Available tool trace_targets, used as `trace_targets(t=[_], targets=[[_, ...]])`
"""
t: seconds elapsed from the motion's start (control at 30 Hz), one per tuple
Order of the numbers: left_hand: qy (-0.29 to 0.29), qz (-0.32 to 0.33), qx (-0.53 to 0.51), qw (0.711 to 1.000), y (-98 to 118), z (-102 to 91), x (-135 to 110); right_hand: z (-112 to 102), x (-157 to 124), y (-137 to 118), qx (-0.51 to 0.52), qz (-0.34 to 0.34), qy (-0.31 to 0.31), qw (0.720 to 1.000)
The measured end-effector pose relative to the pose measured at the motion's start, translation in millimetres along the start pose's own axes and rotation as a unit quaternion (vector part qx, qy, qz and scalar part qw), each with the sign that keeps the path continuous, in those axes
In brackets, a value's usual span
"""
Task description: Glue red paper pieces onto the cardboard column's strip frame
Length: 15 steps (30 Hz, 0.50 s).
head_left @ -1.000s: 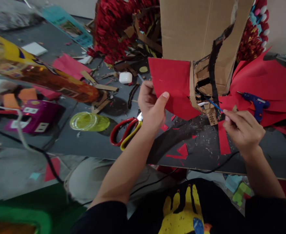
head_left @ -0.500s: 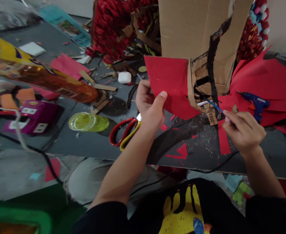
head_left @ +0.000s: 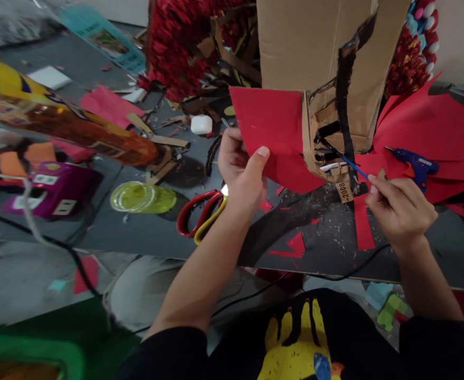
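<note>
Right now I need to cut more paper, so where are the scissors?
In the head view the scissors lie on the dark table, just below the left hand, right of the yellow-green lid.

The cardboard box (head_left: 315,47) runs off the top edge; the blue brush (head_left: 348,164) tip vanishes, seemingly inside its torn opening.

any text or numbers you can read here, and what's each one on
"2008" on the cardboard tab hanging under the cardboard box.
Teal leaflet: print too blurred to read.
Purple box: white labels too blurred to read.
Yellow packet: print unreadable.
</note>
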<state>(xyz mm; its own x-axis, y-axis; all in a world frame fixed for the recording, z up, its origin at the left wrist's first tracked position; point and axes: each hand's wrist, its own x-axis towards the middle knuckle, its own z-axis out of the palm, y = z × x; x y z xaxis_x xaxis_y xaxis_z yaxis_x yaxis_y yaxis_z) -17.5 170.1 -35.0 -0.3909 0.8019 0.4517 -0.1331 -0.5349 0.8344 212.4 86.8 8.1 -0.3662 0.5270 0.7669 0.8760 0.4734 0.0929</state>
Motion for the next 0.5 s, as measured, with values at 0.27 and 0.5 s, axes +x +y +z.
trace_targets(t=[0.27, 0.5], targets=[[0.006, 0.007, -0.038, 0.999, 0.6, 1.6, 1.7, -1.0, 0.7, -0.1, -0.016, -0.002, 0.005, 1.0], [0.017, 0.008, -0.072, 0.997, 2.2, 3.9, 2.3, -0.7, 0.6, 0.4, -0.019, -0.014, 0.006, 1.0]])
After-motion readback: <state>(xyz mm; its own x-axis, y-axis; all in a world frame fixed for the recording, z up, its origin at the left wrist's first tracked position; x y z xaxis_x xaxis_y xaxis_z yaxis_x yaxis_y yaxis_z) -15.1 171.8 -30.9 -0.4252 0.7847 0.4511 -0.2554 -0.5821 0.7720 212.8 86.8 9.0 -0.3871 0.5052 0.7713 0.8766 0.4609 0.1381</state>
